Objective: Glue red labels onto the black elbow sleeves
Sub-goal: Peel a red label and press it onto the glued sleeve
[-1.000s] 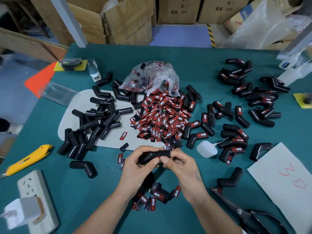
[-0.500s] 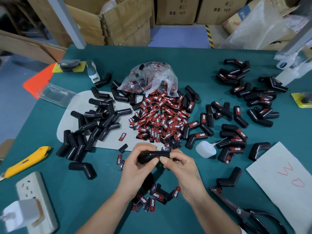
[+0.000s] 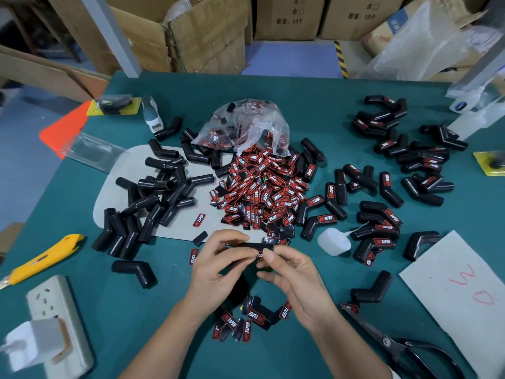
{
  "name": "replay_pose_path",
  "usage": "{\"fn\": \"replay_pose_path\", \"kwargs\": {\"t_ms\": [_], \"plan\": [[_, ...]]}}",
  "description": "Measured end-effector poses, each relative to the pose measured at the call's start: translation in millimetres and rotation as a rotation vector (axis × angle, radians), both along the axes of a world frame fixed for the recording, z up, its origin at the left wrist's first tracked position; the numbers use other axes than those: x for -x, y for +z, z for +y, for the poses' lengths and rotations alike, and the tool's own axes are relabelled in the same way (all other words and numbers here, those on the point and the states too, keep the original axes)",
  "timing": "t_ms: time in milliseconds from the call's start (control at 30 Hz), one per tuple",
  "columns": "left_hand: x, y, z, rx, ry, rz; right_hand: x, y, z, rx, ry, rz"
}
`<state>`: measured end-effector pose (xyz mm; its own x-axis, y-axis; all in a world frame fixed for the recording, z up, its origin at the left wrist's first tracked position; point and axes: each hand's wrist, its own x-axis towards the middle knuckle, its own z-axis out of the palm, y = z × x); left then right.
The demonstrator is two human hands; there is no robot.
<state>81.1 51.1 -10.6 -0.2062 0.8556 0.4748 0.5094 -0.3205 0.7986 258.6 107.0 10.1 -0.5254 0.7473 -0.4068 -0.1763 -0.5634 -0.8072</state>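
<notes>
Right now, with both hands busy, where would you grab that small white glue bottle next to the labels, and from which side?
Take the white glue bottle by its squat round body, from above and the near right. It lies tipped over on the green table with its thin nozzle pointing right toward the labelled sleeves, so fingers across the body probably avoid the tip; the right hand is nearest.

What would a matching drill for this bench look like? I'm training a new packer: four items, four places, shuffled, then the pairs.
Items:
1. yellow utility knife
2. scissors
3. glue bottle
4. elbow sleeve

Places:
A. near right corner
B. held in both hands
C. left edge of the table
D. lying just right of the label pile's near end

Pairs: 1-C, 2-A, 3-D, 4-B
</notes>
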Motion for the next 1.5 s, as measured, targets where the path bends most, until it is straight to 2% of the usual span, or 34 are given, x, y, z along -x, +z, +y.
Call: {"fn": "replay_pose_path", "kwargs": {"t_ms": [200, 367, 433, 600, 733, 1000, 1367, 1500], "plan": [[-0.2, -0.1, 0.2, 0.004, 0.000, -0.023, -1.1, 1.4, -0.9, -0.064, -0.022, -0.051], [-4.9, 3.9, 0.5, 0.079, 0.035, -0.246, 0.9, 0.9, -4.5, -0.345, -0.157, -0.260], [-6.5, 4.9, 0.4, 0.112, 0.032, -0.304, -0.9, -0.2, -5.7, -0.442, -0.194, -0.267], [-7.1, 3.1, -0.6, 0.125, 0.004, -0.296, -1.1, -2.5, -6.1, -0.577, -0.118, -0.299], [-5.6, 0.1, -1.7, 0.140, -0.008, -0.286, -2.7, -3.5, -4.9, -0.671, -0.153, -0.312], [-5.8, 2.6, -1.6, 0.200, -0.021, -0.373, -2.9, -5.2, -1.5, -0.707, -0.162, -0.324], [-10.1, 2.6, -2.8, 0.244, 0.006, -0.362, -2.3, -6.2, -1.4, -0.520, -0.134, -0.286], [-12.2, 6.7, -3.5, 0.285, -0.007, -0.421, -4.1, -3.0, -0.6, -0.493, -0.124, -0.279]]}}
